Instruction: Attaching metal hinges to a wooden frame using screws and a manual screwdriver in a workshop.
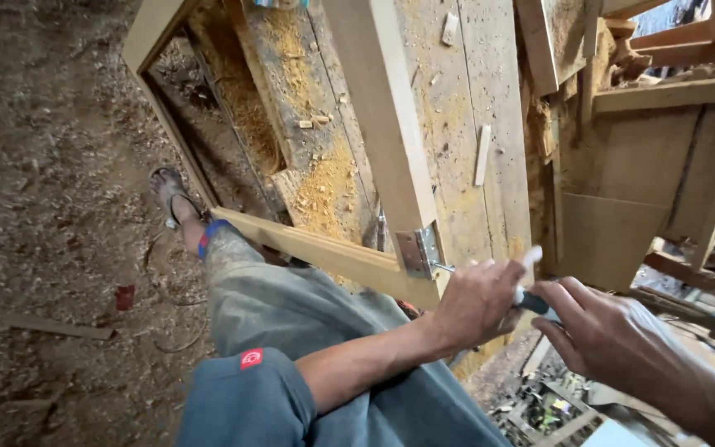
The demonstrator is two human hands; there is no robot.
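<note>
A pale wooden frame lies tilted over a sawdust-covered workbench. A small metal hinge sits at the frame's lower corner. A screwdriver with a thin metal shaft and a dark and white handle points at the hinge. My left hand is closed around the screwdriver near the shaft. My right hand grips the back end of the handle, close behind the left hand. My leg in grey trousers reaches toward the frame's lower rail.
Dirt floor with wood shavings fills the left. My sandalled foot rests by the frame. Small wood offcuts lie on the bench. Stacked wooden frames and boards crowd the right. Clutter of tools lies at the bottom right.
</note>
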